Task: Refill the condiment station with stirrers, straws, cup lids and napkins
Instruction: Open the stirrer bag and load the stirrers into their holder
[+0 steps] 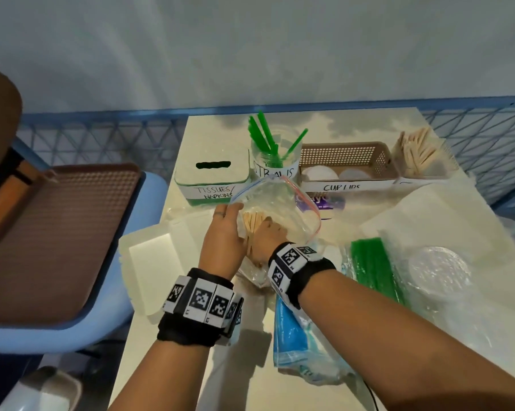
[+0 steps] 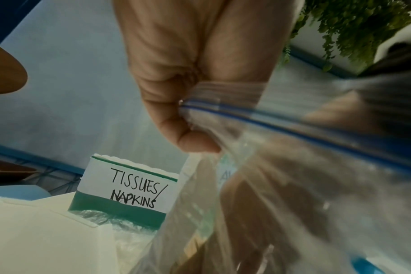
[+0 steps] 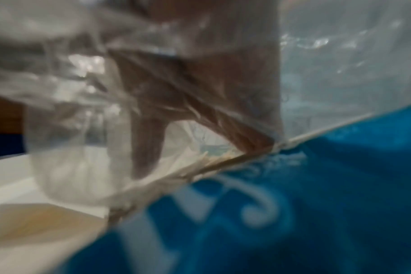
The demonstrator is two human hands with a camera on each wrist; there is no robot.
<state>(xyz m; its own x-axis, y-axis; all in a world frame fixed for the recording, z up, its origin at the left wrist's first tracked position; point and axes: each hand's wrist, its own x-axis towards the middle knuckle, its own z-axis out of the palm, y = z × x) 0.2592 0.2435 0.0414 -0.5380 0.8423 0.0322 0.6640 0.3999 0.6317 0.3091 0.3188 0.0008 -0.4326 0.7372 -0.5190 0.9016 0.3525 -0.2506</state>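
A clear zip bag (image 1: 282, 203) stands open in the middle of the table. My left hand (image 1: 232, 208) pinches its rim on the left; the left wrist view shows thumb and finger of that left hand (image 2: 195, 129) clamped on the blue zip strip of the bag (image 2: 293, 166). My right hand (image 1: 268, 229) is inside the bag, curled round a bundle of wooden stirrers (image 1: 251, 225). In the right wrist view my right hand (image 3: 176, 89) is a blur behind plastic. A stirrer holder (image 1: 422, 158), part full, stands at the far right.
Along the back stand the tissues/napkins box (image 1: 211, 176), straws jar (image 1: 275, 161) and cup lids basket (image 1: 348, 152). Packed green straws (image 1: 374, 268), bagged clear lids (image 1: 437, 271), a blue tissue pack (image 1: 291, 330) and a white foam box (image 1: 149, 262) lie nearer. A chair (image 1: 57, 232) is left.
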